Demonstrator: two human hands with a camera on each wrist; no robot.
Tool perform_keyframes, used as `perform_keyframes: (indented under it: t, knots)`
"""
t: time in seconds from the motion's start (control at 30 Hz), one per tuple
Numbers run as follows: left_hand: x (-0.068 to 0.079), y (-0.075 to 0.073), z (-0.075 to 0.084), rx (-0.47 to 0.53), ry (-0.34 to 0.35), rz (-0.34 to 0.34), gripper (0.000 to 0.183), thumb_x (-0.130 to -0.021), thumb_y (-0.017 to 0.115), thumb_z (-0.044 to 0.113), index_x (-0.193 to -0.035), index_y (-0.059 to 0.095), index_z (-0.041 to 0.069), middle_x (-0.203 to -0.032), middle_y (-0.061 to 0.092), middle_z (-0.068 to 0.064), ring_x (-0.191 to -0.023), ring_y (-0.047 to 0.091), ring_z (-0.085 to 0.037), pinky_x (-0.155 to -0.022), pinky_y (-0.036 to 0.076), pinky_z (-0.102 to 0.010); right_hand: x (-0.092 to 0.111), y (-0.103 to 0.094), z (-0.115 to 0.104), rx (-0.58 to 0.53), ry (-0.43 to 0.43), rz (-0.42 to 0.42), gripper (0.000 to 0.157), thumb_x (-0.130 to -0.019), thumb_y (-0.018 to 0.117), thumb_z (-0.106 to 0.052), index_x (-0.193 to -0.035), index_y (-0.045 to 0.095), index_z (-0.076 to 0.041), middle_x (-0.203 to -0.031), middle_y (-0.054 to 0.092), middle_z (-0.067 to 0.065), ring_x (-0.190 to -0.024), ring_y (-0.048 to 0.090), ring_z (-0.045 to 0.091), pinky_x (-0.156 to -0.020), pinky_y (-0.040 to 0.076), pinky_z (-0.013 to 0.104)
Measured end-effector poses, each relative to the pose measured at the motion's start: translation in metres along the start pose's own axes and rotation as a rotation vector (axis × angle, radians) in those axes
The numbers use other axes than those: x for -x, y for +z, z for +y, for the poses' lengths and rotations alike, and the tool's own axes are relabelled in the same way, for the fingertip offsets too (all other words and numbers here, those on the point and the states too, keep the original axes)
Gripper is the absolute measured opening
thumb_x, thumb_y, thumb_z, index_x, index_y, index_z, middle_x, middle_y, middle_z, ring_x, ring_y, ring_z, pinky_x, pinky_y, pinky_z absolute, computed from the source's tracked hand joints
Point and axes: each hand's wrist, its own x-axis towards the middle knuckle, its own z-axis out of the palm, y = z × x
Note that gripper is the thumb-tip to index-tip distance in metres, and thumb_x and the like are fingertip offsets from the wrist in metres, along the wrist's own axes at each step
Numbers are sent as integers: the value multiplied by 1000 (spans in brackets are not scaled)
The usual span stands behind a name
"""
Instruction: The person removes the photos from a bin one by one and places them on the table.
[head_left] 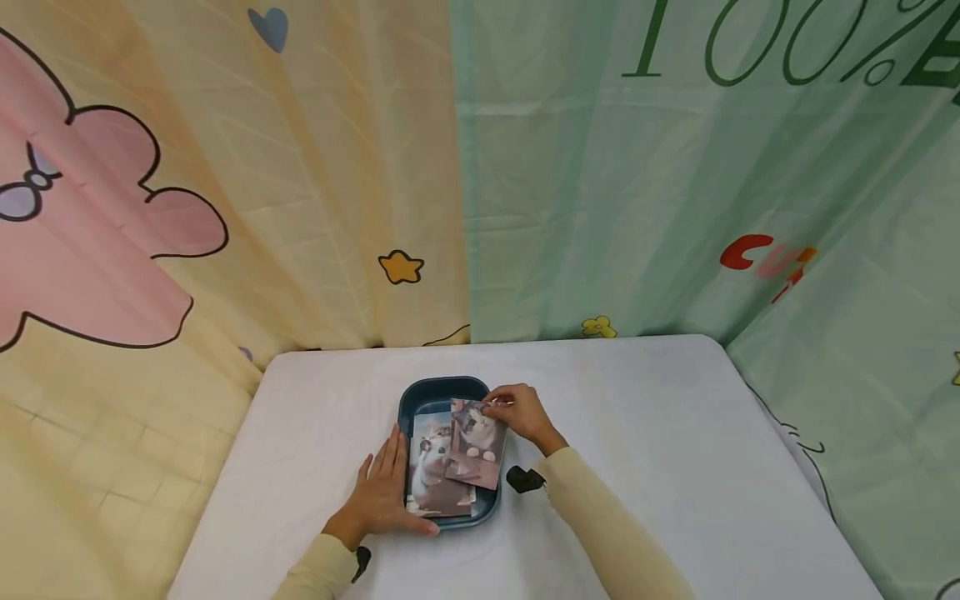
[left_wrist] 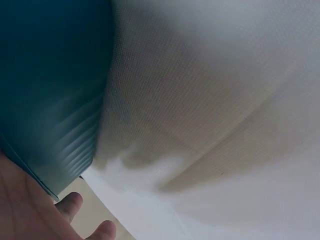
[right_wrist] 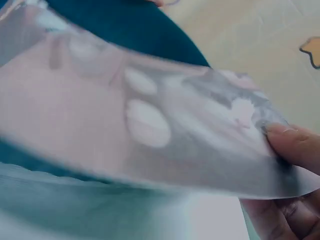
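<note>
A dark teal tray (head_left: 442, 384) with rounded corners lies on the table. Inside it rests a picture card (head_left: 435, 492) showing a pale animal. My right hand (head_left: 522, 412) pinches a second card (head_left: 474, 450), printed with a grey-and-white kitten, by its upper right corner. In the right wrist view, the thumb lies on the printed face of this kitten card (right_wrist: 75, 100) and the fingers are beneath it. The held card overlaps the other one in the head view. My left hand (head_left: 381, 492) rests along the tray's left side, fingers straight and thumb spread at the near edge.
A white cloth covers the table (head_left: 637, 458). Behind it hangs a printed curtain (head_left: 555, 208), yellow on the left and green on the right. Dark wrist straps show at both sleeves (head_left: 600, 517).
</note>
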Motion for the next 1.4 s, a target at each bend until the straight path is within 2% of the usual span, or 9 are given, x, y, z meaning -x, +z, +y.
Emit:
perform_keyframes:
  t: [0.2,0.4,0.57,0.7,0.9,1.1,1.27,1.4]
  knots:
    - [0,-1,2,-2,-6,0,153,-47,76,80,-151,7,-8,-159,-2,-22,-144,15,-40,-110,14,-63,-11,-25,8,-53,63,59,12,-86,73,-10,-96,75,-4,-86,71,9,-63,56,12,-53,48,25]
    - [0,0,3,5,-25,-10,153,-46,76,80,-151,7,-8,-160,-3,-21,-144,14,-40,-111,12,-63,-18,-52,21,-10,97,144,14,-89,69,-9,-100,73,-2,-97,70,12,-72,56,13,-57,47,24]
    - [0,0,1,9,-34,-13,153,-46,76,80,-151,6,-6,-160,-4,-20,-144,14,-39,-112,10,-62,-25,-73,37,-85,159,180,18,-92,66,-10,-106,72,-1,-103,66,15,-77,53,18,-59,46,27]
    - [0,-1,1,9,-30,-11,153,-47,76,80,-151,6,-7,-160,-4,-20,-144,14,-39,-112,11,-63,-30,-84,50,-105,207,169,20,-94,64,-10,-110,70,0,-108,63,16,-88,52,20,-65,45,26]
    - [2,-2,3,5,-4,14,151,-47,77,78,-151,9,-8,-159,0,-23,-144,15,-40,-110,14,-64,-38,-87,65,-37,289,69,19,-93,64,-8,-108,70,1,-98,64,13,-87,51,23,-70,43,28]
    - [2,0,3,-16,5,26,151,-47,75,80,-151,10,-8,-159,1,-24,-144,14,-39,-110,15,-64,-47,-77,78,-30,380,5,20,-91,63,-4,-110,70,1,-95,64,11,-90,53,22,-78,44,30]
    - [2,0,5,-12,-2,22,151,-47,75,81,-151,9,-7,-159,0,-23,-145,13,-38,-110,15,-64,-45,-69,86,-25,450,-1,25,-92,61,-1,-116,68,0,-112,63,17,-101,55,28,-94,46,41]
    - [3,-1,6,-6,-26,3,151,-47,75,81,-152,8,-5,-160,-1,-20,-146,11,-37,-111,13,-63,-45,-68,83,-30,452,-10,35,-92,61,-2,-126,60,1,-127,58,22,-115,53,33,-103,40,48]
